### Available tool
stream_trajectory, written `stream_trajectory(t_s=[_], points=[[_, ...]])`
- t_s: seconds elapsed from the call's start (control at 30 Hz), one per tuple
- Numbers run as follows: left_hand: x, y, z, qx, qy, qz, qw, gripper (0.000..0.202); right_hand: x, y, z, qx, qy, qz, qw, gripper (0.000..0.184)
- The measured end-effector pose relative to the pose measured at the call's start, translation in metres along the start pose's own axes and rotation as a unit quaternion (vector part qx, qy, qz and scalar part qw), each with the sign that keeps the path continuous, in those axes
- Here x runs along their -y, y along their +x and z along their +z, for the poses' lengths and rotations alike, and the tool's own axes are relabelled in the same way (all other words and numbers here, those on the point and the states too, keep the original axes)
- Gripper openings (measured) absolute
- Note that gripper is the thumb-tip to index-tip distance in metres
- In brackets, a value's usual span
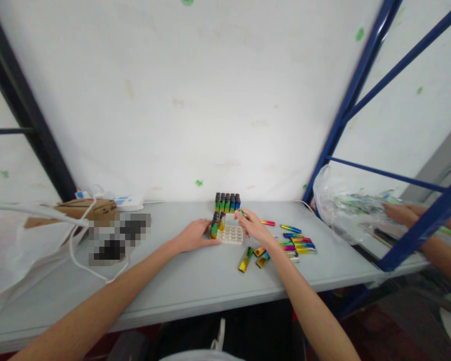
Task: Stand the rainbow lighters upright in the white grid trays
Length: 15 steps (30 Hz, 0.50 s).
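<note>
Two bare hands work at a grey table [195,281]. The left hand [193,235] lies relaxed, fingers loose, against the left edge of a white tray [233,235]. The right hand [253,225] pinches one lighter [242,212] just above the tray's far side. A filled block of lighters [227,202] stands behind the tray. Loose lighters [295,244] lie scattered to the right. Only a few standing lighters [217,223] occupy the tray's left corner, and most sockets show bare, so filling looks barely begun.
</note>
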<state>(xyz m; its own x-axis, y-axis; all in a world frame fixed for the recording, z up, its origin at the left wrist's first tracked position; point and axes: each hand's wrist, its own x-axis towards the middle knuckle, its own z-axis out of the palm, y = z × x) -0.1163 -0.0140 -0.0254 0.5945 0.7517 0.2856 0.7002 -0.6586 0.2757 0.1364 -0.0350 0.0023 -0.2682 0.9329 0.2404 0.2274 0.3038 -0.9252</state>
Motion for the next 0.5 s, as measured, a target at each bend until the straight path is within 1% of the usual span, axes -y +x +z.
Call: stream_trajectory(t_s=[0.07, 0.13, 0.2, 0.37, 0.43, 0.5], points=[[0.000, 0.000, 0.000, -0.008, -0.011, 0.004, 1.000, 0.057, -0.002, 0.010, 0.006, -0.060, -0.078, -0.018, 0.995, 0.049], [0.000, 0.000, 0.000, -0.014, -0.012, 0.002, 1.000, 0.057, -0.004, 0.017, 0.013, -0.119, -0.138, -0.026, 0.983, 0.053], [0.000, -0.001, 0.000, -0.014, -0.011, 0.002, 1.000, 0.057, -0.006, 0.022, 0.020, -0.149, -0.177, -0.027, 0.972, 0.052], [-0.001, -0.002, 0.001, -0.013, 0.008, -0.001, 1.000, 0.057, -0.013, 0.020, 0.033, -0.124, -0.211, -0.045, 0.969, 0.037], [0.000, -0.001, 0.002, -0.011, 0.011, -0.005, 1.000, 0.056, -0.014, 0.018, 0.034, -0.123, -0.208, -0.049, 0.969, 0.038], [0.001, -0.001, 0.003, -0.009, 0.013, -0.007, 1.000, 0.057, -0.014, 0.017, 0.033, -0.119, -0.204, -0.049, 0.970, 0.044]])
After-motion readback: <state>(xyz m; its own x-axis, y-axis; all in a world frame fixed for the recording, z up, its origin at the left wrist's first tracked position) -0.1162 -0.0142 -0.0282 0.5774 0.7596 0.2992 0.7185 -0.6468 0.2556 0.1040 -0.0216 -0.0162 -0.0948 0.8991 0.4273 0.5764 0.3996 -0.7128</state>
